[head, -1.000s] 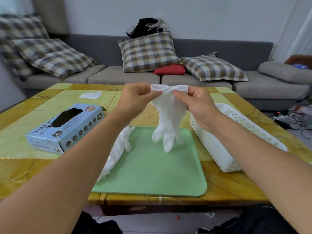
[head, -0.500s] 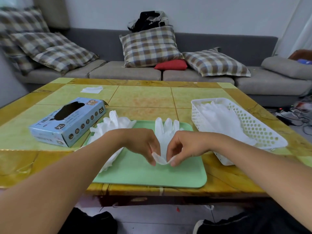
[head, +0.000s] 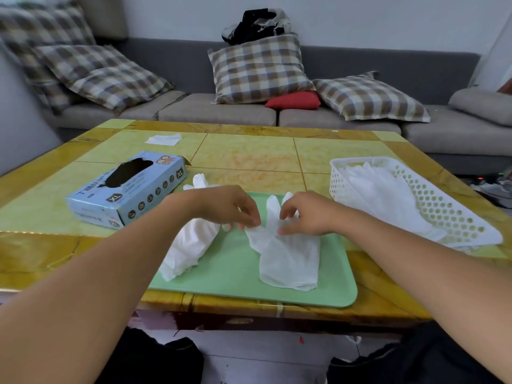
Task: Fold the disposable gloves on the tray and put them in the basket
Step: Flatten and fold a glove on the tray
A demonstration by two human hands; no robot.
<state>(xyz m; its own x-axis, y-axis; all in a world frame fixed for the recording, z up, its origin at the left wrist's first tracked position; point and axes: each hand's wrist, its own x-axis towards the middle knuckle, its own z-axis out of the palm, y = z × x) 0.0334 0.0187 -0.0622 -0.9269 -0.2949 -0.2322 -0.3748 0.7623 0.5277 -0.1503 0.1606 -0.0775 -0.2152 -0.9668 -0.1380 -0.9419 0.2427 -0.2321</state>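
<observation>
I see a white glove (head: 288, 259) lying flat on the green tray (head: 235, 278), cuff near me, fingers pointing away. My left hand (head: 230, 207) and right hand (head: 307, 213) sit over its far part — fingers bent, touching it, but a real pinch I cannot tell. My hands hide the glove's middle. Beyond, right, the white basket (head: 448, 214) holds more gloves.

Glove pile (head: 191, 245): upper part is covered by the left forearm.
Flat glove (head: 288, 256): fingers are partly hidden behind both hands.
Box (head: 127, 189) print: too small to be read.
Basket (head: 432, 200) contents: count cannot be told.
</observation>
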